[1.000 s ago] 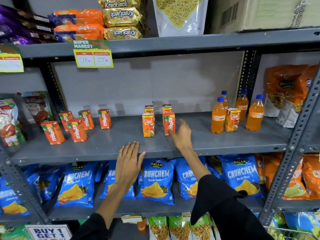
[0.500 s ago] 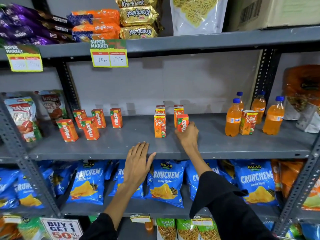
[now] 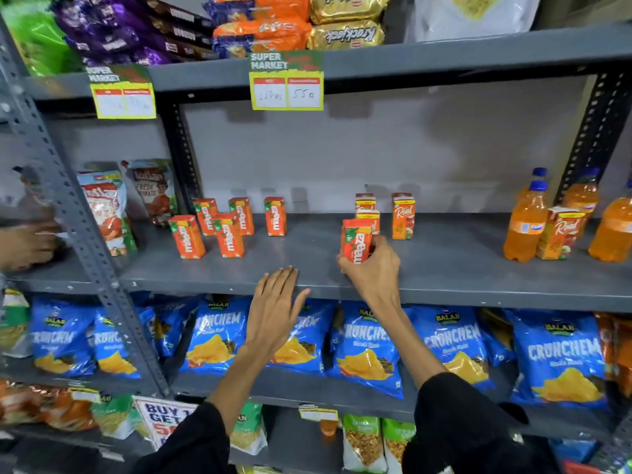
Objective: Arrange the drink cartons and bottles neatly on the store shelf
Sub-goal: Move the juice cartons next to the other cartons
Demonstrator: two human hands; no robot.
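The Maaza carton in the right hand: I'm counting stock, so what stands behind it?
Behind the Maaza carton held by the right hand stand Real cartons: one directly behind, mostly covered, another further back. A third stands to their right. Anything lower behind is hidden.

right hand [image 3: 371,271] has pulled the maaza carton [image 3: 356,241] forward, off its row.

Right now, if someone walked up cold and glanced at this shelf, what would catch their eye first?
Probably the right hand gripping a red Maaza carton near the front edge of the grey middle shelf, with the left hand open and flat at the edge beside it. Next, the orange soda bottles at the shelf's far right, and the blue Crunchem chip bags lining the shelf below.
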